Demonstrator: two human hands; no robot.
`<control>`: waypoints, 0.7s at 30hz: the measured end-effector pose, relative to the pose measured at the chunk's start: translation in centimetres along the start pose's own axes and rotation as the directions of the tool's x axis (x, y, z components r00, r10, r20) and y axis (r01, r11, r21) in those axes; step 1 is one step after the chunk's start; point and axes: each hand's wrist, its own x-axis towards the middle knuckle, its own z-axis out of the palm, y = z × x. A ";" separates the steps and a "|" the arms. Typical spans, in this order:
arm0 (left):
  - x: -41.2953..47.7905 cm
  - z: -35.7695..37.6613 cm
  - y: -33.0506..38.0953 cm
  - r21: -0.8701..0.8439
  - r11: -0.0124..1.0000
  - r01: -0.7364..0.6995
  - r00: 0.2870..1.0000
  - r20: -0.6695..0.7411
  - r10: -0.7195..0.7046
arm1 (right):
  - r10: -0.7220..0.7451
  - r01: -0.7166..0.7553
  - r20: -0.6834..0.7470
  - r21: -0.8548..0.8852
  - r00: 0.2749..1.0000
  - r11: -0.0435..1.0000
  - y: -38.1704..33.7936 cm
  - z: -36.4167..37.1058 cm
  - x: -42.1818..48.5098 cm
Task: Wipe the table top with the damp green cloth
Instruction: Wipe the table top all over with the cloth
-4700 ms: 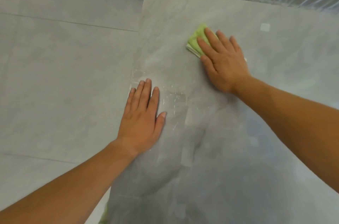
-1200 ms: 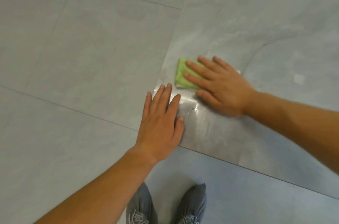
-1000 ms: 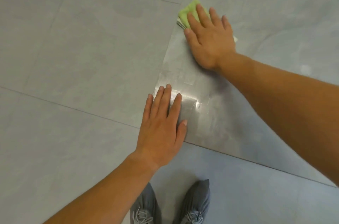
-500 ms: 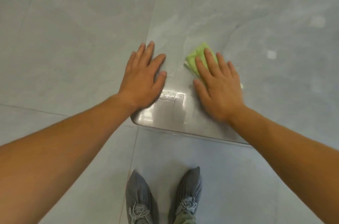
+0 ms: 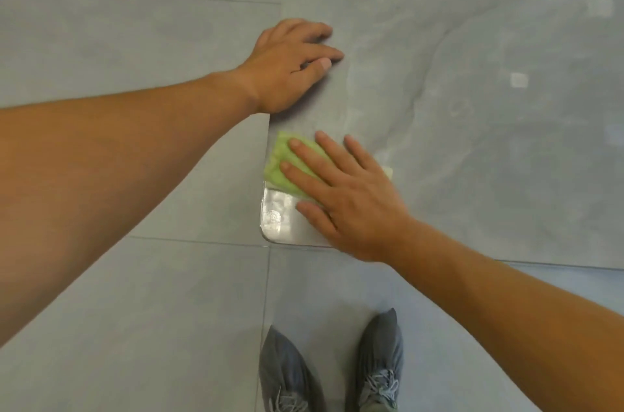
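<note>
The green cloth (image 5: 285,163) lies folded on the grey marble-look table top (image 5: 472,107), right at its left edge near the rounded front corner. My right hand (image 5: 344,199) presses flat on the cloth, fingers spread and pointing left; only the cloth's left part and a small right tip show. My left hand (image 5: 290,64) rests palm-down on the table's left edge, farther from me than the cloth, holding nothing. The corner surface in front of the cloth shines wet.
Grey floor tiles (image 5: 135,23) lie left of and below the table. My two grey shoes (image 5: 331,371) stand on the floor just in front of the table's front edge (image 5: 540,264).
My right hand has slid the cloth left and toward me to the table's left edge by the corner. My left hand has shifted farther up along that edge.
</note>
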 end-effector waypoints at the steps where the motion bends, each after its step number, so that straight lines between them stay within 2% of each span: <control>1: 0.1 0.0 -0.4 0.028 1.000 -0.015 1.000 0.011 0.015 | 0.057 -0.057 -0.024 -0.006 0.998 0.998 0.1 -0.2 1.9; 3: 0.3 0.2 -1.3 0.084 0.996 -0.029 0.998 0.054 0.025 | 0.153 -0.152 -0.034 0.019 0.988 0.988 -0.2 -0.3 3.5; 4: 0.4 0.3 -1.6 0.107 0.994 -0.033 0.997 0.070 0.025 | 0.124 -0.124 -0.022 0.022 0.992 0.992 -0.5 -0.2 3.0; 6: 0.7 0.5 -1.8 0.147 0.988 -0.037 0.996 0.081 0.026 | -0.068 0.069 0.017 -0.019 0.998 0.997 -0.9 0.2 0.2; 8: 0.8 0.7 -1.6 0.157 0.987 -0.032 0.997 0.076 0.020 | -0.269 0.271 0.103 -0.007 0.958 0.963 -0.4 0.1 -2.4; 10: 0.8 0.8 -1.4 0.167 0.986 -0.015 0.998 0.061 0.005 | -0.370 0.373 0.131 0.003 0.920 0.928 1.2 -0.2 -2.8; 12: 0.8 1.0 -1.3 0.180 0.983 -0.015 0.999 0.050 0.006 | -0.302 0.306 0.094 -0.029 0.949 0.952 2.1 -0.1 -1.5; 14: 0.9 1.0 -1.3 0.177 0.984 -0.025 0.999 0.049 0.016 | -0.072 0.072 0.003 -0.008 0.997 0.997 1.0 -0.3 0.0; 15: 0.9 1.0 -1.3 0.169 0.985 -0.024 0.999 0.045 0.016 | 0.054 -0.053 -0.032 0.030 0.998 0.998 0.0 -0.2 0.4; 16: 0.9 1.0 -1.4 0.161 0.987 -0.020 0.999 0.035 0.014 | 0.121 -0.118 -0.039 0.066 0.992 0.991 -1.2 0.1 0.2; 17: 0.9 0.9 -1.3 0.154 0.988 -0.013 1.000 0.025 0.009 | 0.111 -0.108 -0.030 0.082 0.993 0.991 -2.0 0.4 -0.4; 20: 1.0 0.8 -0.8 0.136 0.991 0.002 1.000 0.010 -0.004 | -0.099 0.097 0.028 0.049 0.995 0.994 -0.4 0.5 -4.0; 21: 1.1 0.8 -0.6 0.136 0.991 0.012 1.000 0.004 -0.012 | -0.100 0.099 0.036 0.033 0.994 0.994 1.2 0.3 -5.1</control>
